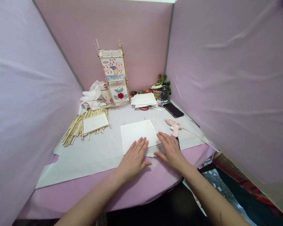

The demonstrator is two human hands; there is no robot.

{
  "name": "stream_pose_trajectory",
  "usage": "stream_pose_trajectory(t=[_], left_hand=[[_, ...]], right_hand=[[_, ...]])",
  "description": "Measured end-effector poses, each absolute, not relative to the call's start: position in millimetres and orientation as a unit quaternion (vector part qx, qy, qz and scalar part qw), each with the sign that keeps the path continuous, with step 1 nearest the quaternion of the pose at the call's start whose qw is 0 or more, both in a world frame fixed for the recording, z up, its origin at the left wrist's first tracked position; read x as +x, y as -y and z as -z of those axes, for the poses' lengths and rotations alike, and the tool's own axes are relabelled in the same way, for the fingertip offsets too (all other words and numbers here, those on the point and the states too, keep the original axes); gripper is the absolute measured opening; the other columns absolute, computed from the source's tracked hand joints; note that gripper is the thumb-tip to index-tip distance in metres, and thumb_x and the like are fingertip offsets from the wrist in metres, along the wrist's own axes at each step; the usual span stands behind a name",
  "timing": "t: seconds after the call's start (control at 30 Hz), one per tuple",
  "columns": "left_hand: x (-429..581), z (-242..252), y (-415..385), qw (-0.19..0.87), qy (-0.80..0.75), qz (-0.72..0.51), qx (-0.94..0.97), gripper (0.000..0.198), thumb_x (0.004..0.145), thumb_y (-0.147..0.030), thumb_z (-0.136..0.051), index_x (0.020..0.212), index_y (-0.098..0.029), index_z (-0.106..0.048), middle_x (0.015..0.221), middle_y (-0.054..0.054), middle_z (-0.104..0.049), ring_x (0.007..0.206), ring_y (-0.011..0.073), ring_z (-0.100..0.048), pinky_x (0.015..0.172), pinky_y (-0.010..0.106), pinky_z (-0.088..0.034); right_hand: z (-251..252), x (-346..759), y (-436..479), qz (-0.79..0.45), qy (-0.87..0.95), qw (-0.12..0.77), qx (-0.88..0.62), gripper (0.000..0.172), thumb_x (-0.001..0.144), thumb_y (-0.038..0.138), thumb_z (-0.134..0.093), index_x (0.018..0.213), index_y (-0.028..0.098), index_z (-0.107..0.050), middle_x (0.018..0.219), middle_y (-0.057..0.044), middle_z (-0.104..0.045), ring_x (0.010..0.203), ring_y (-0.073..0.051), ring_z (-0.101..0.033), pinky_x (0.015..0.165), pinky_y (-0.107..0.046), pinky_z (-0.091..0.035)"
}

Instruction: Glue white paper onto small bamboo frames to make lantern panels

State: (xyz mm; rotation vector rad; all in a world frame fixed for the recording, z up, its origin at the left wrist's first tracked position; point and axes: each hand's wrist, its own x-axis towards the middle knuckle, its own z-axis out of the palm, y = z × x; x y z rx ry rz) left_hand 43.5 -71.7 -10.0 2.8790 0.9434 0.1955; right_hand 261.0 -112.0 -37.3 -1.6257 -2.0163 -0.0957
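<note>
A white sheet of paper (138, 131) lies near the table's front edge, with tips of thin wooden sticks poking out from under it. My left hand (134, 157) rests flat on the sheet's lower part, fingers stretched out. At the sheet's right corner is my right hand (169, 149), its fingers extended and the thumb pointing left. Neither hand grips anything that I can see. Just beyond the right hand lies a pink glue gun (174, 125) with its cord running right.
Left, a wooden frame with white paper (95, 123) lies on a pile of sticks (72, 131). A two-tier stick lantern (113, 67) with painted panels stands behind. Further back are stacked papers (143, 99), a phone (174, 110), a cup (105, 93) and a potted plant (157, 89). Fabric walls surround the table.
</note>
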Motion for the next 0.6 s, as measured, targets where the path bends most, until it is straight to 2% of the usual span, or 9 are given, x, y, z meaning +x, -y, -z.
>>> stream_pose_trajectory(t=[0.1, 0.33, 0.47, 0.6], left_hand=[[25, 21, 76, 0.018, -0.330, -0.035, 0.943, 0.079, 0.092, -0.059, -0.044, 0.153, -0.016, -0.017, 0.158, 0.014, -0.019, 0.146, 0.0278, -0.013, 0.118, 0.049, -0.019], [18, 29, 87, 0.004, -0.318, -0.035, 0.947, 0.071, 0.093, -0.054, -0.047, 0.149, -0.016, -0.028, 0.157, 0.011, -0.026, 0.145, 0.0270, -0.020, 0.118, 0.048, -0.019], [19, 26, 86, 0.031, -0.337, -0.056, 0.939, 0.068, 0.092, -0.052, -0.051, 0.147, -0.015, -0.034, 0.152, 0.011, -0.036, 0.141, 0.0286, -0.030, 0.115, 0.048, -0.025], [17, 23, 85, 0.070, -0.353, -0.095, 0.928, 0.064, 0.090, -0.049, -0.056, 0.144, -0.021, -0.038, 0.147, 0.010, -0.044, 0.132, 0.0293, -0.040, 0.111, 0.047, -0.033]], right_hand=[[36, 250, 119, 0.036, 0.795, 0.226, -0.563, 0.063, 0.090, 0.037, -0.059, 0.144, 0.017, -0.034, 0.149, -0.012, -0.040, 0.136, -0.027, -0.034, 0.112, -0.048, -0.024], [39, 244, 125, 0.015, 0.813, 0.196, -0.549, 0.052, 0.090, 0.043, -0.060, 0.134, 0.018, -0.049, 0.132, -0.011, -0.055, 0.125, -0.025, -0.046, 0.114, -0.048, -0.022], [38, 246, 123, 0.016, 0.810, 0.199, -0.552, 0.048, 0.091, 0.043, -0.059, 0.132, 0.020, -0.050, 0.128, -0.011, -0.058, 0.123, -0.025, -0.048, 0.114, -0.051, -0.018], [37, 244, 121, 0.015, 0.809, 0.194, -0.555, 0.048, 0.091, 0.044, -0.059, 0.133, 0.022, -0.050, 0.127, -0.011, -0.059, 0.122, -0.026, -0.048, 0.113, -0.052, -0.017]])
